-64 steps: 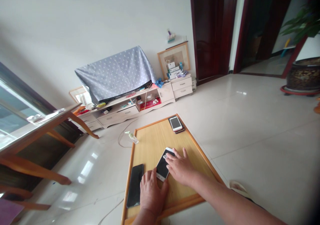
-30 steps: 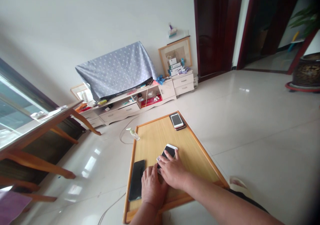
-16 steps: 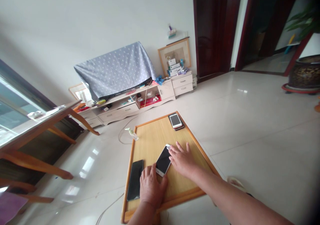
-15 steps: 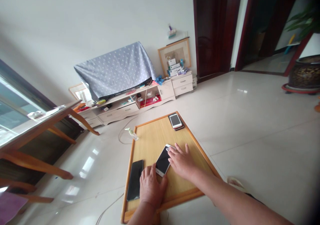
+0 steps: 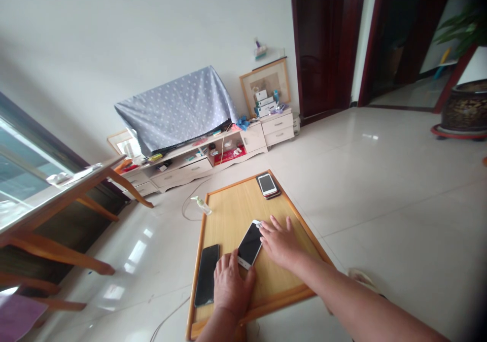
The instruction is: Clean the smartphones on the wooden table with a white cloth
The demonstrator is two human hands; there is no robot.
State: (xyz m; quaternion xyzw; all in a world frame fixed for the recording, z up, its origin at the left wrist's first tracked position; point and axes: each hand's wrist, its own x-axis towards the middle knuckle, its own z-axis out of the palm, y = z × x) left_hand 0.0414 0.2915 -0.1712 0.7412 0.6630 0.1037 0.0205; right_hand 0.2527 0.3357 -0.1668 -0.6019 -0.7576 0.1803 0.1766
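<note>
A white-framed smartphone [image 5: 250, 244] with a dark screen lies tilted on a pale wooden board with an orange rim [image 5: 236, 215]. My left hand [image 5: 231, 286] rests beside the phone's lower end, touching it. My right hand [image 5: 280, 243] lies with spread fingers just right of the phone, a small white scrap [image 5: 257, 224] at its upper corner near my fingertips. Left of my left hand is a black smartphone [image 5: 207, 275], lying flat. A white phone on a darker one [image 5: 267, 185] sits at the board's far corner. A small pump bottle [image 5: 201, 205] lies at the far left edge.
A cable [image 5: 190, 205] curves over the glossy tiled floor beyond the board. A cream cabinet [image 5: 178, 167] stands at the back under a dotted cloth [image 5: 175, 111]. A glass-topped wooden table [image 5: 57, 200] is at the left, a slipper [image 5: 361, 278] at the right.
My right hand has slid off the phone to its right, uncovering the screen. My left hand has barely moved, and the view has shifted slightly.
</note>
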